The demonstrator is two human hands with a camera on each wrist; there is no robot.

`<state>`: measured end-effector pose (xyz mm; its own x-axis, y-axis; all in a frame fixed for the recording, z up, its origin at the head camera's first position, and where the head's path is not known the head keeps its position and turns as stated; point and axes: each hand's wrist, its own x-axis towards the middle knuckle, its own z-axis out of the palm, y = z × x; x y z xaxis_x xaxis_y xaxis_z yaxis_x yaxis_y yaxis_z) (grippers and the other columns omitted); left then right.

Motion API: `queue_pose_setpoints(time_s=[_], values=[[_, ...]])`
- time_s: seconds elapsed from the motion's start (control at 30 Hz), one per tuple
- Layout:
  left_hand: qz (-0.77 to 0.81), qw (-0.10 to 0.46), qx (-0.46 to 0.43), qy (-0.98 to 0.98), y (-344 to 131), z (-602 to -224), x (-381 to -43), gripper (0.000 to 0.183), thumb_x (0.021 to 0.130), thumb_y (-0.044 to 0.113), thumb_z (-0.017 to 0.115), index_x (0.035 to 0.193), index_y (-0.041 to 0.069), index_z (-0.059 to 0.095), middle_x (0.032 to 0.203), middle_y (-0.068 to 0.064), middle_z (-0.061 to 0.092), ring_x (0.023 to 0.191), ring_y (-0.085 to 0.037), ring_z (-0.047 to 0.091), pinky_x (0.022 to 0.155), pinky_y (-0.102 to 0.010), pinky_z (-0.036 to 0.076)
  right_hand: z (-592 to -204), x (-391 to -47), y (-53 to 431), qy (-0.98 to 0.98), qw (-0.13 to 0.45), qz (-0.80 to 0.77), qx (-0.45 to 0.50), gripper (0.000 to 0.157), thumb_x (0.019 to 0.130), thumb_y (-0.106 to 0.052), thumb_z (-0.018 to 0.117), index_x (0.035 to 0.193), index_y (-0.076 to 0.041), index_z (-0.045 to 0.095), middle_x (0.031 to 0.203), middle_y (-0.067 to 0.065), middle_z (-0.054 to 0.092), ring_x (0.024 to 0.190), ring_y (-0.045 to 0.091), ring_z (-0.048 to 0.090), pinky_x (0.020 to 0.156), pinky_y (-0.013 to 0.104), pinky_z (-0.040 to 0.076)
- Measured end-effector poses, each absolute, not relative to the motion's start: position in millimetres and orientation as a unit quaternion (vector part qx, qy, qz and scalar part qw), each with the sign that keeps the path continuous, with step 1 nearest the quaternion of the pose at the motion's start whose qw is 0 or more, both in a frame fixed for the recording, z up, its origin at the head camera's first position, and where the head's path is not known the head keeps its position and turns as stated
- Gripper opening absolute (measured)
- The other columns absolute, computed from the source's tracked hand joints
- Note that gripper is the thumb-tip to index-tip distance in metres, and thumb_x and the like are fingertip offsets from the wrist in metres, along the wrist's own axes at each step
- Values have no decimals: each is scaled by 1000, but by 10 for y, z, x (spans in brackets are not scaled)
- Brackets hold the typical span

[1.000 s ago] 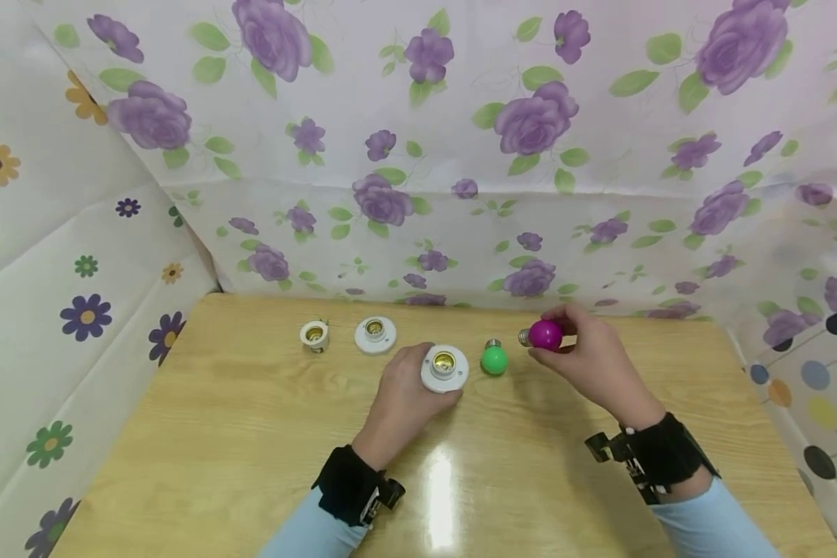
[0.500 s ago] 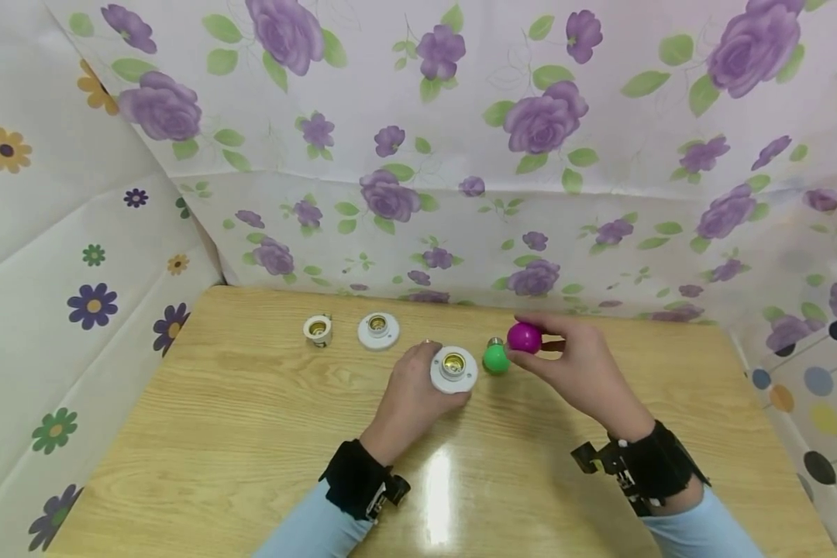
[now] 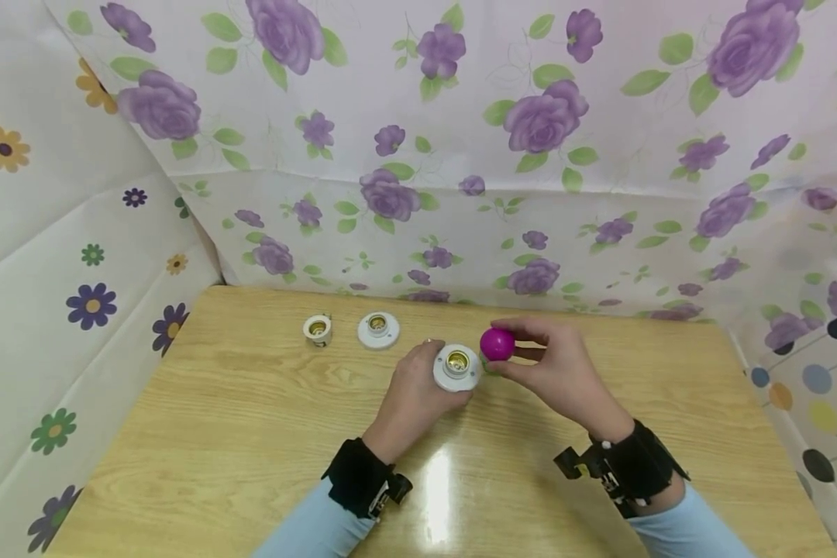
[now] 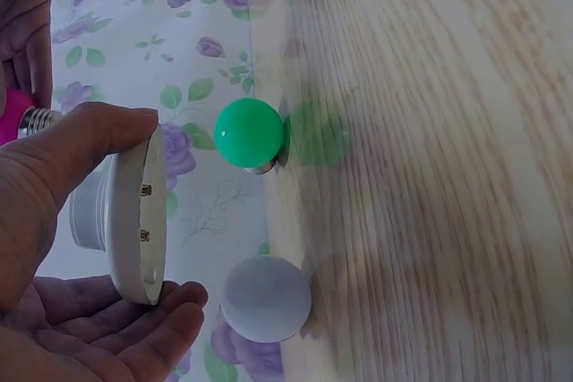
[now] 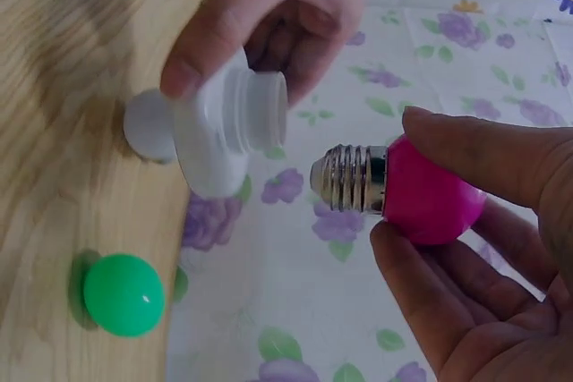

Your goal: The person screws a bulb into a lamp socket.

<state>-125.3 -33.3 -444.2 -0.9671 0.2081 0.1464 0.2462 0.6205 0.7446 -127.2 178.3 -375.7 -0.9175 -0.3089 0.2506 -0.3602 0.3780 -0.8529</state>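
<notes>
My left hand grips a round white lamp holder by its base plate, its brass-lined opening facing up in the head view. My right hand pinches a magenta light bulb between thumb and fingers. In the right wrist view the bulb's metal screw base points at the lamp holder's collar, with a gap between them. A green bulb lies on the table below, mostly hidden by the right hand in the head view. Beside it lies a white bulb, which the left hand covers in the head view.
Toward the back left of the wooden table stand a small white socket and another round white lamp holder. A flowered cloth hangs behind the table's back edge.
My right hand has carried the magenta bulb leftward, over the green bulb and close to the lamp holder. The bulb's screw base has turned out of the head view. The left hand has shifted slightly right.
</notes>
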Motion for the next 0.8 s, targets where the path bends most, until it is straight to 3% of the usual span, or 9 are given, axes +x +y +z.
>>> queue_pose_setpoints(time_s=[0.13, 0.43, 0.67, 0.8], values=[[-411, 20, -131, -902, -317, -4446, -1256, 68, 64, 34, 82, 120, 8, 53, 107, 0, 56, 96, -14, 54, 81, -28, 46, -3814, -1270, 1721, -825, 10, 523, 215, 49, 73, -16, 78, 119, -19, 61, 115, -3, 60, 101, 11, 58, 78, 33, 50], [-394, 12, -140, -908, -292, -4456, -1267, 76, 63, 37, 83, 126, 6, 53, 120, -9, 55, 114, -26, 49, 88, -33, 44, -3898, -1271, 1630, -815, -3, 533, 227, 49, 74, -14, 78, 120, -23, 61, 115, -4, 60, 100, 12, 59, 76, 34, 50], [-400, 21, -152, -903, -275, -4473, -1269, 68, 63, 37, 83, 120, 11, 56, 110, 2, 59, 122, -31, 43, 93, -36, 40, -3954, -1279, 1602, -806, -13, 547, 226, 49, 73, -12, 78, 118, -21, 62, 114, -3, 60, 98, 13, 60, 75, 33, 51], [-396, 21, -159, -904, -259, -4478, -1269, 67, 64, 37, 83, 119, 12, 55, 108, 4, 59, 113, -25, 50, 92, -33, 42, -3973, -1282, 1594, -807, -20, 550, 216, 49, 73, -10, 78, 118, -18, 62, 114, -2, 60, 99, 13, 59, 76, 32, 50]])
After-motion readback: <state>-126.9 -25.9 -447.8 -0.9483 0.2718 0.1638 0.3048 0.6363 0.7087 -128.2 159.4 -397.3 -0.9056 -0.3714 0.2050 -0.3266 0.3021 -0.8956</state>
